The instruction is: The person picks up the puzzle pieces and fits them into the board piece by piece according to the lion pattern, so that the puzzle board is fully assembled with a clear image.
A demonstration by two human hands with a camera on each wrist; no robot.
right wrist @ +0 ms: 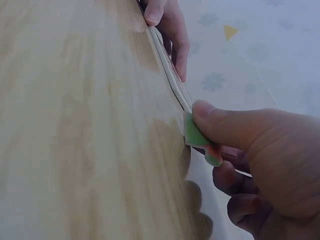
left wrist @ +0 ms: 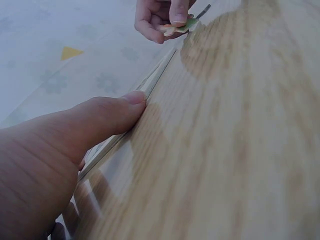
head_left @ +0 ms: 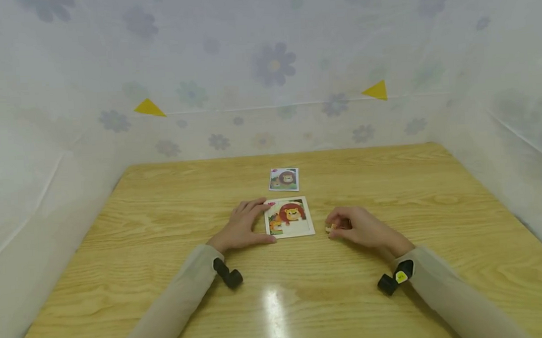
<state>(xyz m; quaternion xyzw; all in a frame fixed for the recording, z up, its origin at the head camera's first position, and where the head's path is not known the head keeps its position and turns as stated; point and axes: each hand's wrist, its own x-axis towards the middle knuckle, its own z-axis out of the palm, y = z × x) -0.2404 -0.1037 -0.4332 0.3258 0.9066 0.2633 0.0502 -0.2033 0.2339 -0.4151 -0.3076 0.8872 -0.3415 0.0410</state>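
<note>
A square puzzle board [head_left: 304, 229] with a pale frame lies on the table, showing a lion and smaller animals. Bare pale backing shows along its lower right part. My left hand [head_left: 244, 226] holds the board at its left side, the thumb on the near edge and the fingers by the upper left corner. Just right of the board, my right hand [head_left: 362, 226] pinches a small puzzle piece [right wrist: 196, 134] between thumb and fingers. Green and orange show on the piece, which is tilted close over the table; the fingers hide part of it.
Behind the board lies a small picture card [head_left: 284, 180] of the same lion scene. The wooden table [head_left: 163, 204] is bounded by a flowered white cloth [head_left: 251, 134] at the back and sides. Two yellow triangles [head_left: 150, 108] mark the back cloth.
</note>
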